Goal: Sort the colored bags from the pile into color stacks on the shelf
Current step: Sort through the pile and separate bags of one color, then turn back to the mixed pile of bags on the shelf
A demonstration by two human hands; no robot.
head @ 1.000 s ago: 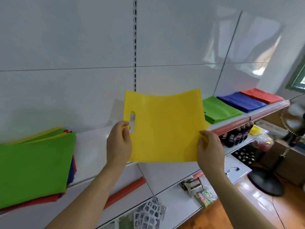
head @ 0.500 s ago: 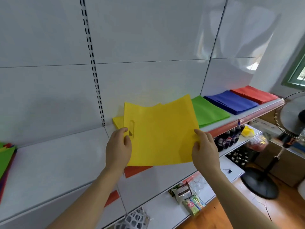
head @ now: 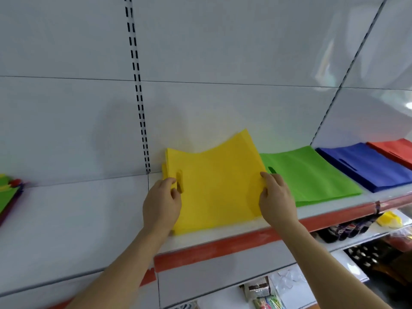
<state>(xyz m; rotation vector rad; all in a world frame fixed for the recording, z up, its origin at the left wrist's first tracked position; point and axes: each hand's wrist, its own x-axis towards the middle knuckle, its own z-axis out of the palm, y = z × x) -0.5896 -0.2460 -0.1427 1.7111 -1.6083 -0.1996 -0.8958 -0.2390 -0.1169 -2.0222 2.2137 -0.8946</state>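
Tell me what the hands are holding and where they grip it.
A yellow bag: the left hand pinches its left edge by the handle cutout, the right hand pinches its right edge.

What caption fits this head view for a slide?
Both hands, left and right, lower a yellow bag onto the yellow stack beside the green stack.

I've got a yellow bag (head: 217,184) pinched by both side edges, left hand (head: 161,202) right by the handle cutout and right hand (head: 275,200) on the opposite edge. It's over the yellow stack (head: 164,172) on the white shelf (head: 89,219). Just beside it sit the green stack (head: 312,175), then the blue stack (head: 365,166) and the red stack (head: 396,150), with the mixed pile (head: 9,192) way off to my left.
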